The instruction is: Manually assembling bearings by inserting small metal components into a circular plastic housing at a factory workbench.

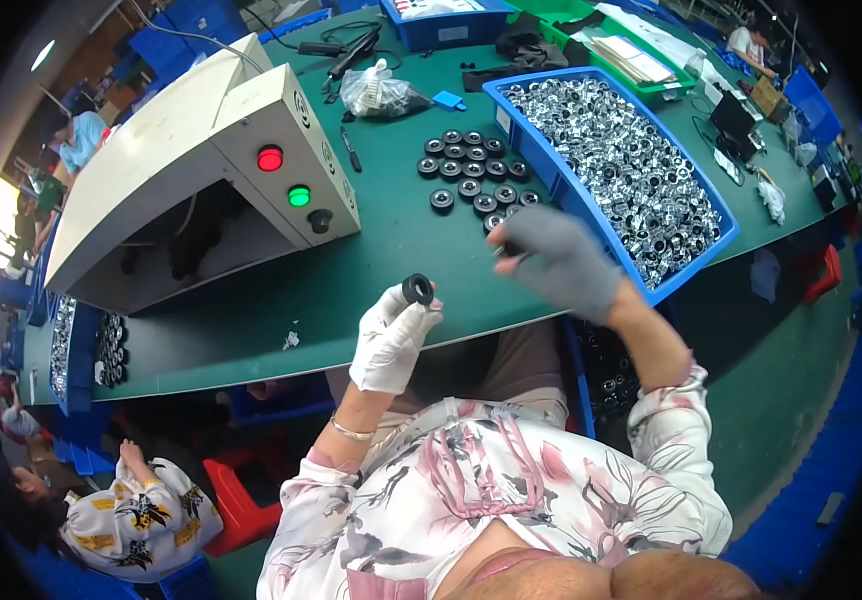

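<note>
My left hand (391, 340), in a white glove, pinches a black ring-shaped part (418, 290) upright above the table's near edge. My right hand (563, 262) wears a grey glove with bare fingertips and is slightly blurred. Its thumb and fingers close on something small and dark that I cannot make out. Just beyond that hand, several black round parts with shiny centres (471, 187) lie in loose rows on the green table (391, 255). Beside them stands a blue bin (713, 258) heaped with small shiny metal-looking pieces (611, 150).
A beige machine (201, 125) with a red button (270, 158) and a green button (299, 195) fills the table's left. Behind lie a black pen (351, 149), a plastic bag (376, 92) and a green tray (641, 60). Another person (136, 520) sits at lower left.
</note>
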